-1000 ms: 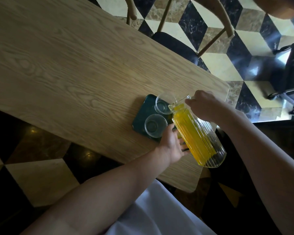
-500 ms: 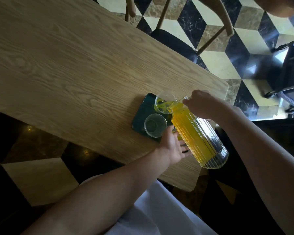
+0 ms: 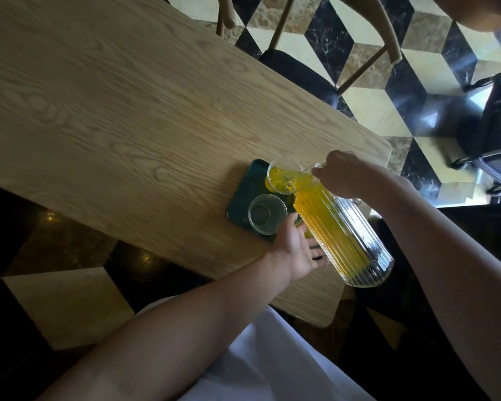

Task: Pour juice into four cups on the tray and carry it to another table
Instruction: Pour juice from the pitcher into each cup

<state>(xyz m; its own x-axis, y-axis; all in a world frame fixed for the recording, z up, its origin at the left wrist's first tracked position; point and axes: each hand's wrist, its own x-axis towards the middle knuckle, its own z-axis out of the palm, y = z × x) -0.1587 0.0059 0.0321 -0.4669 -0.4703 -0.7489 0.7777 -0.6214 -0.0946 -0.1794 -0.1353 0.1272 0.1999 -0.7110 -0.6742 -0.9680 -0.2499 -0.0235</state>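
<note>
Right hand [image 3: 343, 176]: grips the top of the pitcher, fingers curled round its upper end near the spout, the forearm coming in from the right edge of the view.
Left hand [image 3: 297, 248]: lies with its fingers extended under the tilted pitcher at the tray's near edge, the thumb up beside the near cup; whether the fingertips press the tray or the pitcher's underside cannot be told, since the glass hides them.
Pitcher [image 3: 344, 227]: clear ribbed glass, tipped steeply with its spout down and away and its base raised toward the person (the base overhangs the table's near edge), orange-yellow juice filling most of its length.
Far cup [image 3: 282, 175]: clear, on the tray's far end, right at the spout; yellow juice is running into it and already colours its lower part.
Near cup [image 3: 265, 214]: clear, upright on the tray, just beside the far cup, no juice visible in it.
Tray [image 3: 243, 195]: dark green, rounded corners, flat on the table near its right end; its right part is hidden behind the pitcher.
Table [image 3: 113, 125]: light wood grain, running diagonally across the view.
Chair [image 3: 298, 70]: wooden frame with a dark seat, beyond the table's far edge.
Floor [image 3: 388, 111]: cream, tan and black cube-pattern tiles.
</note>
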